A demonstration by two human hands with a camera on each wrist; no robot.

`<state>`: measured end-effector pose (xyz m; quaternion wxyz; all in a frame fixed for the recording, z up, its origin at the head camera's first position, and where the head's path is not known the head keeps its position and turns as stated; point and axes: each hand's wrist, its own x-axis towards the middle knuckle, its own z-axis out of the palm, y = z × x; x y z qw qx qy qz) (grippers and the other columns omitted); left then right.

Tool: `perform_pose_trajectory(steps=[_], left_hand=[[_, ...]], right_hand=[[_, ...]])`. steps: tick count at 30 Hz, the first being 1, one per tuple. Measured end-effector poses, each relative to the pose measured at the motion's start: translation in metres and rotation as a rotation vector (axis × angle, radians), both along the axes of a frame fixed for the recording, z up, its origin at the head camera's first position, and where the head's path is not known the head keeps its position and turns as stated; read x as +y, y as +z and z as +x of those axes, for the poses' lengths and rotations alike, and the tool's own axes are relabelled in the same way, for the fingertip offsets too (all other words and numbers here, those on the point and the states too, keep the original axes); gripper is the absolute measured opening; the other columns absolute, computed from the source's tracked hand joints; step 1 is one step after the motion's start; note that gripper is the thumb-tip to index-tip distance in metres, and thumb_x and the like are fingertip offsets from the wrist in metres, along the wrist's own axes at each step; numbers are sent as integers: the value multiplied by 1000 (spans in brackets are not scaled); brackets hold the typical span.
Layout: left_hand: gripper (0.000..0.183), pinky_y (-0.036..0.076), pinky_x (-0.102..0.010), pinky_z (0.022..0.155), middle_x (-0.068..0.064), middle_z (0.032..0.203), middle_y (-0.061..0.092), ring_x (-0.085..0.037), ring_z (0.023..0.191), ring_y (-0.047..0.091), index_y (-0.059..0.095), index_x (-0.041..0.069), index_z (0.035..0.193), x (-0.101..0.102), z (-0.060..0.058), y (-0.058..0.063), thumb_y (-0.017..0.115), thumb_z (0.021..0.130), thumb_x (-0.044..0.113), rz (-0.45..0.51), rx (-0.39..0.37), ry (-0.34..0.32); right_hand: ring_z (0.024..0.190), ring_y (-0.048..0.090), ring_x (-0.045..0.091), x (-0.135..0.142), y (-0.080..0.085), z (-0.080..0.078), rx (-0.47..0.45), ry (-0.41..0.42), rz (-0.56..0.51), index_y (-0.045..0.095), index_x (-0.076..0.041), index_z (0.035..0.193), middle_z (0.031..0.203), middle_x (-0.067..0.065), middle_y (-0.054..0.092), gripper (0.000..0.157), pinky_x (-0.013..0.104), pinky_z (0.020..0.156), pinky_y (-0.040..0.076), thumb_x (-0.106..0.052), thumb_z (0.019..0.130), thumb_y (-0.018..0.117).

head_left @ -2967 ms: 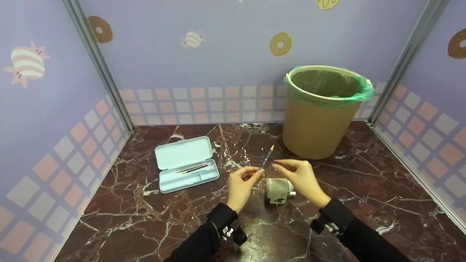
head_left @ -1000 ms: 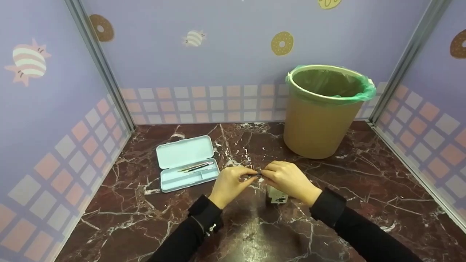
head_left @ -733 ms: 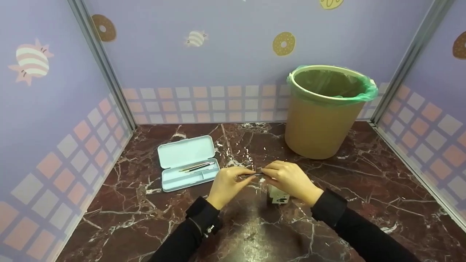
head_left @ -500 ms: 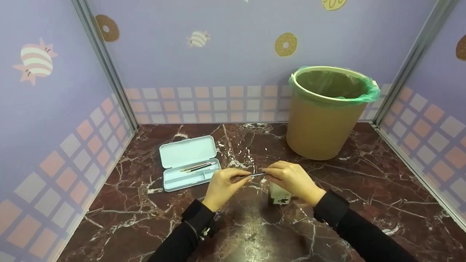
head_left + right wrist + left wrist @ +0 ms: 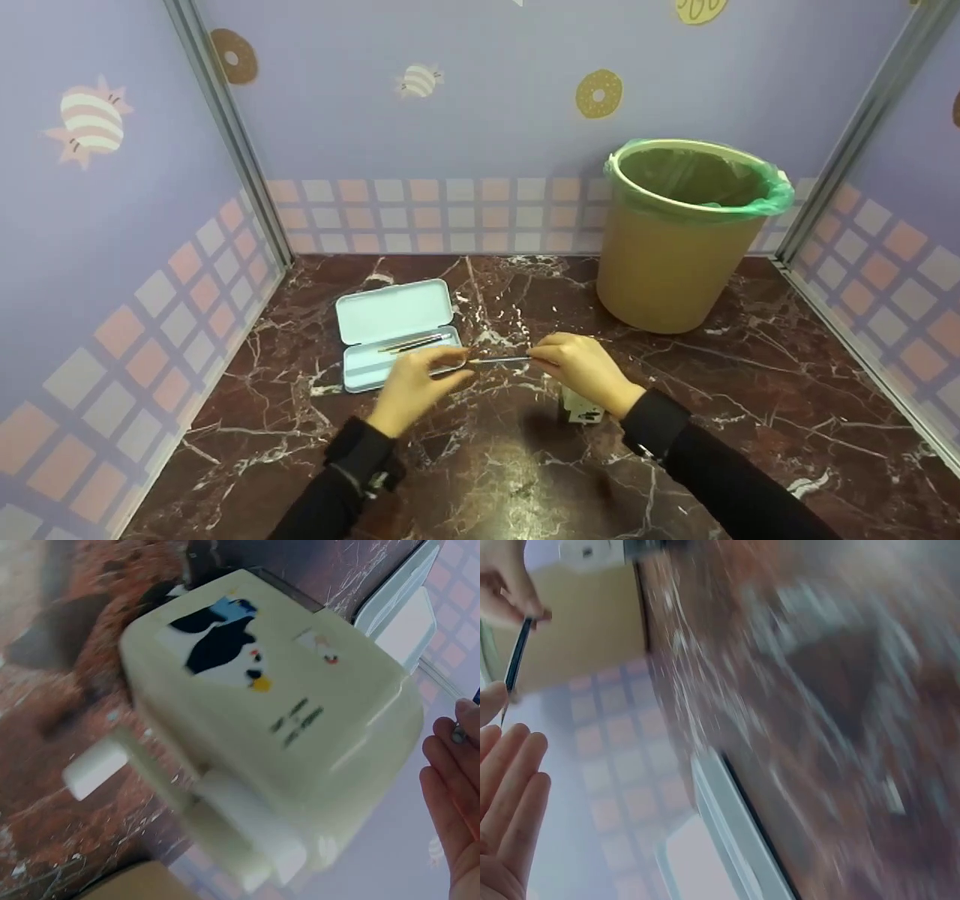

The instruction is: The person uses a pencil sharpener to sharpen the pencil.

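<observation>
My right hand pinches a dark pencil by its blunt end, holding it level above the table. The sharpened tip points left. My left hand is at that tip, its thumb and fingers spread apart on either side. In the left wrist view the pencil runs from the right hand's fingertips down to the left thumb. Below my right hand stands a cream pencil sharpener, partly hidden by the hand. The right wrist view shows the sharpener close up, with penguin pictures and a white crank handle.
A light blue pencil case lies open behind my left hand, with several pencils inside. A tan bin with a green liner stands at back right. Pale shavings dot the marbled table, and patterned walls enclose it.
Three seconds ago the left hand held the pencil with its tip up. Both hands then met at it; now the left hand has drawn left with parted fingers, leaving it in the right.
</observation>
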<state>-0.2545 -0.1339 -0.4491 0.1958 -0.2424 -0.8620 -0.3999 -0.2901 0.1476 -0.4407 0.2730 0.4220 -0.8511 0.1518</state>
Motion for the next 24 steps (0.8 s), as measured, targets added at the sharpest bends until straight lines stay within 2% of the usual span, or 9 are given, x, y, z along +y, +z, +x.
perform_pose_trajectory(steps=[5, 9, 12, 17, 21, 24], left_hand=[[41, 59, -45, 97, -15, 113, 78, -31, 103, 75, 73, 5, 118, -49, -6, -2, 86, 79, 12, -41, -66, 144], [51, 56, -52, 100, -20, 117, 76, -38, 110, 72, 70, 1, 124, -86, -10, -7, 87, 79, 17, -103, -133, 270], [62, 53, -56, 102, -25, 126, 71, -43, 118, 68, 64, -3, 132, -109, -12, -10, 87, 81, 23, -175, -213, 331], [80, 49, -60, 106, -33, 140, 60, -50, 128, 59, 53, -9, 141, -133, -17, -16, 85, 82, 34, -295, -327, 352], [88, 47, -61, 107, -33, 141, 58, -51, 129, 57, 51, -10, 142, -144, -26, -23, 86, 79, 41, -331, -368, 340], [86, 48, -61, 105, -32, 135, 62, -49, 124, 60, 55, -8, 138, -148, -33, -28, 89, 76, 41, -333, -368, 321]], right_hand=[[84, 75, 20, -20, 0, -10, -57, -12, 26, 81, -9, 101, 95, 5, 79, 14, 34, 79, 62, -12, 87, 78], [82, 74, 20, -40, 2, -18, -87, -11, 50, 81, -9, 100, 91, 5, 78, 12, 34, 79, 62, -12, 89, 76], [81, 74, 21, -54, 3, -23, -116, -13, 59, 81, -10, 101, 90, 5, 78, 13, 35, 78, 62, -13, 90, 75], [84, 76, 22, -73, 1, -33, -137, -12, 76, 81, -11, 99, 93, 5, 79, 11, 37, 80, 62, -14, 91, 74], [87, 76, 22, -85, -3, -43, -154, -19, 85, 81, -10, 98, 94, 5, 79, 11, 38, 82, 62, -15, 91, 75], [88, 76, 22, -94, -7, -50, -178, -26, 94, 81, -10, 99, 95, 5, 80, 12, 38, 82, 61, -16, 91, 74]])
